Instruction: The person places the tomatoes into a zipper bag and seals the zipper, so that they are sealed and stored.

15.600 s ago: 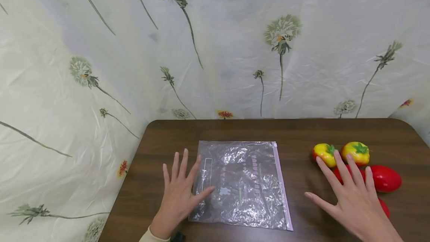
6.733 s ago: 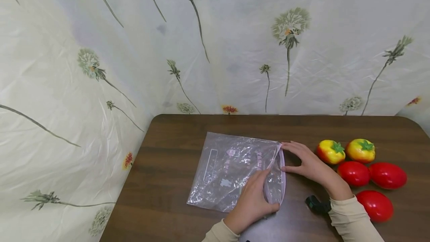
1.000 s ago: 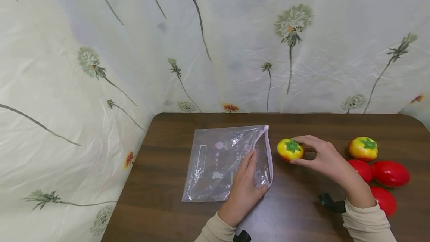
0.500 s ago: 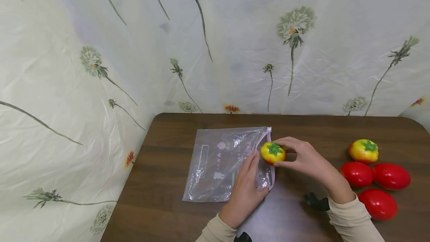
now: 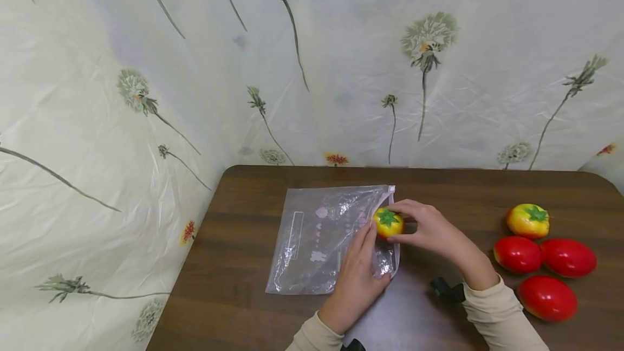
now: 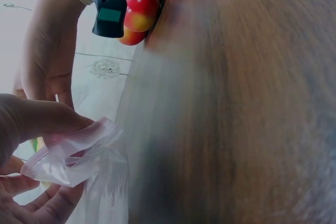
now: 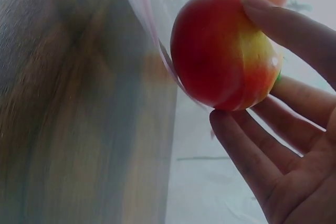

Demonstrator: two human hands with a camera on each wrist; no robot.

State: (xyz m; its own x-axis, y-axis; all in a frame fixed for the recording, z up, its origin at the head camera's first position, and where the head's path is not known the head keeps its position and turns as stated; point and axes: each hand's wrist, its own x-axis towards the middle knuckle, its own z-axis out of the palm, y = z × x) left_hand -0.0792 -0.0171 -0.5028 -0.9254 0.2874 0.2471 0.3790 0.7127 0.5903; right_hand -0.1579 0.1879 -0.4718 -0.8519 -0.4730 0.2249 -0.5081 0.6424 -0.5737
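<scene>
In the head view, a clear zip bag (image 5: 304,272) lies at the centre of the lower half of the frame on a brown tabletop (image 5: 234,264), its pink-edged mouth parted on its right side. The left hand (image 5: 358,275) grips that mouth near its lower corner. The right hand (image 5: 434,232) pinches a yellow-red fruit (image 5: 388,223), green leaves up, at the opening; how far in it sits, I cannot tell. At the right, a second yellow fruit (image 5: 528,221) stands near three red fruits (image 5: 548,298). A flower-print sheet (image 5: 331,69) fills the upper frame.

In the left wrist view, at lower left, the left thumb and fingers pinch the crumpled pink rim.

In the right wrist view, fingertips clasp the held fruit above and below at upper centre, the rim running along its left side.
</scene>
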